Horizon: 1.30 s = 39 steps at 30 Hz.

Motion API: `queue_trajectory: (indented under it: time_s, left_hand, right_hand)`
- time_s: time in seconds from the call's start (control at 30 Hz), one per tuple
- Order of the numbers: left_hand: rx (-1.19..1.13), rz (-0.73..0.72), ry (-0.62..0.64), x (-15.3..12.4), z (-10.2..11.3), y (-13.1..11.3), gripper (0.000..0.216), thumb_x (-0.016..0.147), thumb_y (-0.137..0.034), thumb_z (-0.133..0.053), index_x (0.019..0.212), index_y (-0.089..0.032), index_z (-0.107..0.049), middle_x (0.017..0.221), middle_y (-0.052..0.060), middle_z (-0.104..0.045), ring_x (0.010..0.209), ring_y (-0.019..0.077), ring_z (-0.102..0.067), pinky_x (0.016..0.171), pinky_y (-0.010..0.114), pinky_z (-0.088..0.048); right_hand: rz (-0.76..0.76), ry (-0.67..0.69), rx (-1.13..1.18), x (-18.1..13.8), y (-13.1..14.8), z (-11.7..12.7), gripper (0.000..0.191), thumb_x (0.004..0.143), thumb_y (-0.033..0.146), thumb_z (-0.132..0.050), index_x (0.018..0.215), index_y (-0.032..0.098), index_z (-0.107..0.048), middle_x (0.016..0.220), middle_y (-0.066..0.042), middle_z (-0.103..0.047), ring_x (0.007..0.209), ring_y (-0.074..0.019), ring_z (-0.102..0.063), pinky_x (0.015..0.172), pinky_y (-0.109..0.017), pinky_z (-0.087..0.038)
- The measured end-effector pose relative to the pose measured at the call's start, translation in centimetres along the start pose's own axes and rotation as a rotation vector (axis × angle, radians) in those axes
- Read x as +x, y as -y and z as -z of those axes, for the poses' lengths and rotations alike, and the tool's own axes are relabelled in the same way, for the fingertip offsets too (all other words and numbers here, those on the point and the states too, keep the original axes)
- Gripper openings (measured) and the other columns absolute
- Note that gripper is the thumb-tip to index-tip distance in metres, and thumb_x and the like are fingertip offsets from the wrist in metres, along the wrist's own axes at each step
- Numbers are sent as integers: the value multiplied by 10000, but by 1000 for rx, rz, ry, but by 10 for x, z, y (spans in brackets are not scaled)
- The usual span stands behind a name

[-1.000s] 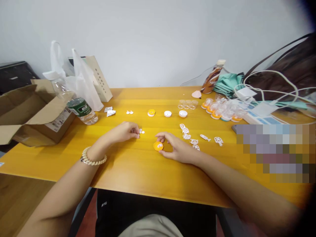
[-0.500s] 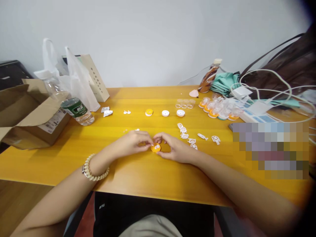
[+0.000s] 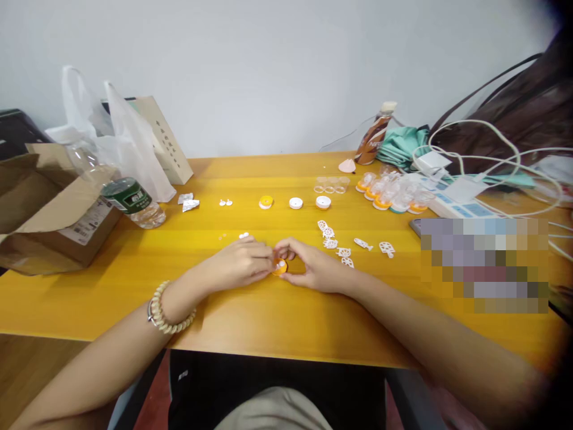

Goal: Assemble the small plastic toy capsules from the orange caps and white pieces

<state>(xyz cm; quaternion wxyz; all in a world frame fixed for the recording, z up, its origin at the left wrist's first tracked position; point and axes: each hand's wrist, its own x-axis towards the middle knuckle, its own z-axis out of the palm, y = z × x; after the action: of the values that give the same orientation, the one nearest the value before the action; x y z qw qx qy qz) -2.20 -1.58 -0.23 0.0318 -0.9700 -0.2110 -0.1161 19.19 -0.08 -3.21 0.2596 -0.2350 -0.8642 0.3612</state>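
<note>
A small round orange cup-like base [image 3: 280,268] with white bits inside stands between my hands near the table's front. My right hand [image 3: 308,267] curves around it, thumb at the near side and fingers at the far side, gripping it. The closed fingers of my left hand [image 3: 244,263] press at its left rim and partly cover it. Just beyond my left hand lie small white pieces [image 3: 243,235]. Flat white wheel-like parts [image 3: 330,243] are scattered past my right hand.
Farther back sit a yellow-and-white round piece [image 3: 265,202], white round pieces [image 3: 296,203] and clear rings [image 3: 330,185]. At right are several capped orange-based pieces [image 3: 382,200], a power strip [image 3: 463,203] and cables. A water bottle [image 3: 134,200] and cardboard box [image 3: 49,221] stand left.
My left fingers have shifted from a pinch over the orange base to its left rim, covering more of it. The whole view has drifted slightly.
</note>
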Motion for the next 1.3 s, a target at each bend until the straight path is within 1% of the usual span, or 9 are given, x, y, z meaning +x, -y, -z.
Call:
queue_trajectory:
  time_s: [0.33, 0.47, 0.57, 0.7, 0.97, 1.03, 1.13, 1.23, 1.3]
  left_hand:
    - [-130, 50, 105, -1, 6, -1, 186, 890, -195, -459, 918, -184, -643, 928, 53, -646, 895, 169, -561, 833, 318, -378]
    - [-304, 114, 66, -2, 9, 1, 170, 884, -236, -479, 954, -178, -622, 933, 64, -638, 894, 163, -566, 827, 310, -397]
    - [-409, 265, 48, -5, 10, 3, 174, 827, -301, -565, 949, -177, -568, 942, 50, -612, 882, 163, -562, 812, 311, -417]
    - [-488, 425, 55, -6, 9, 3, 316, 752, -317, -641, 993, -192, -480, 997, 38, -572, 896, 165, -548, 799, 313, -436]
    - [-602, 420, -23, 2, -3, -6, 319, 778, -216, -587, 1058, -192, -436, 1011, 51, -574, 898, 158, -559, 784, 290, -444]
    - [-535, 401, -53, 3, -4, -8, 290, 795, -229, -574, 1052, -190, -445, 1011, 57, -587, 915, 169, -562, 808, 310, -434]
    - [-363, 368, -85, 3, -2, -9, 288, 807, -244, -573, 1067, -192, -462, 1048, 62, -594, 958, 189, -553, 854, 348, -404]
    - [-271, 338, -95, 3, 0, -10, 305, 822, -219, -558, 1108, -201, -455, 1085, 63, -593, 981, 192, -550, 861, 354, -393]
    - [-264, 321, -103, 3, 2, -12, 296, 835, -215, -540, 1119, -202, -456, 1077, 67, -600, 972, 192, -557, 845, 348, -403]
  right_hand:
    - [-11, 1, 16, 0, 1, 0, 300, 753, 144, -583, 1027, 185, -467, 959, -53, -567, 909, -164, -551, 836, -330, -479]
    - [-10, 11, 41, -1, 0, 1, 311, 757, 133, -570, 1046, 186, -465, 1003, -58, -567, 944, -161, -558, 865, -328, -469]
    - [-15, 27, 54, -3, -1, 2, 308, 760, 116, -550, 1044, 196, -464, 1021, -54, -568, 972, -162, -565, 884, -335, -463]
    - [-34, 27, 69, -4, 1, 3, 354, 747, 126, -560, 1074, 207, -453, 1061, -57, -558, 1009, -174, -557, 902, -354, -453]
    - [-89, -63, 1, -2, 0, 1, 323, 727, 238, -634, 998, 200, -463, 977, -58, -546, 937, -191, -538, 862, -382, -464]
    - [-108, -87, 61, -1, 0, 1, 332, 711, 247, -654, 980, 201, -465, 965, -52, -547, 911, -183, -543, 850, -378, -465]
    - [-193, -140, 305, 1, 1, 1, 337, 707, 290, -665, 955, 207, -452, 939, -35, -565, 847, -152, -570, 814, -348, -477]
    - [-348, -154, 579, 3, 0, 1, 289, 760, 357, -617, 938, 213, -439, 820, 0, -625, 747, -125, -605, 762, -321, -488]
    - [-404, -148, 656, 4, -1, 0, 294, 756, 372, -626, 931, 214, -450, 728, 23, -648, 684, -118, -616, 731, -307, -491]
